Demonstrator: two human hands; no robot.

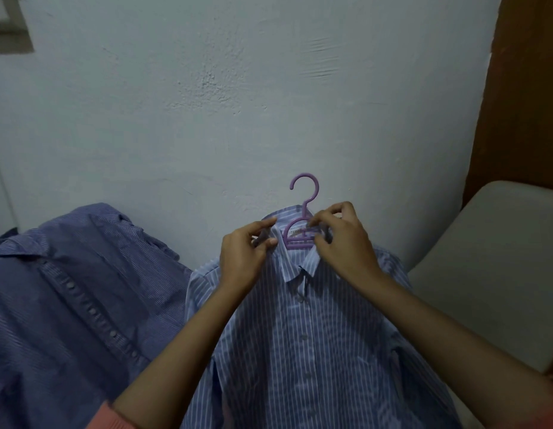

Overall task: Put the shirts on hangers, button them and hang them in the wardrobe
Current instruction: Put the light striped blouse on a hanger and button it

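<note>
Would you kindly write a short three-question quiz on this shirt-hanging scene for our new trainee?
1. True or false: the hanger is green.
2. Which part of the light striped shirt do the left hand and right hand pinch? A) a cuff B) the collar C) the hem
3. Where does the dark shirt lie relative to the light one?

Key
1. False: it is purple, with its hook sticking up above the collar.
2. B: each hand pinches the collar on its own side of the hanger.
3. To its left, spread out with its row of buttons showing.
</note>
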